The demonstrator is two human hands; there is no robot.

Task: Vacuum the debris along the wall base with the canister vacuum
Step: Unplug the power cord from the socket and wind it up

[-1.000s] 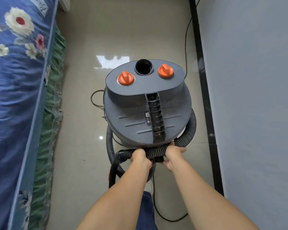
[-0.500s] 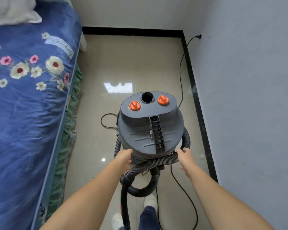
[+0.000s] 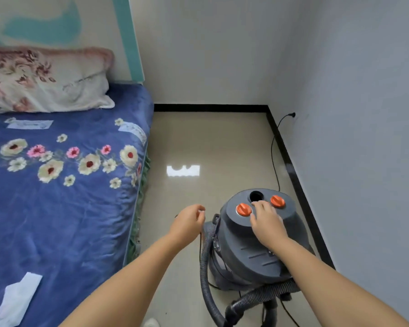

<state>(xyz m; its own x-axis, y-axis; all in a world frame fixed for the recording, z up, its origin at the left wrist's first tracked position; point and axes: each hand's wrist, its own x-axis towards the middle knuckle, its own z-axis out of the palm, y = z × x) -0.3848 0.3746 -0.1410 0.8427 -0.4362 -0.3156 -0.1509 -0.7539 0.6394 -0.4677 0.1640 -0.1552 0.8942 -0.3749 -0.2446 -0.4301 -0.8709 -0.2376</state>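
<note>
The grey canister vacuum stands on the floor near the right wall, with two orange knobs and a round black port on its top. My right hand rests on the top between the orange knobs, fingertips close to the port. My left hand hovers in the air left of the canister, fingers loosely curled and holding nothing. The ribbed grey hose loops down the canister's left side and around its front. The black wall base runs along the right wall.
A bed with a blue floral cover and a pillow fills the left side. A black power cord runs from a wall socket down to the vacuum. Beige floor tiles stretch to the far wall.
Both hands let go of the hose at the canister's front. The right hand rose onto the top by the knobs; the left hand lifted away to the left. The view tilted up.
</note>
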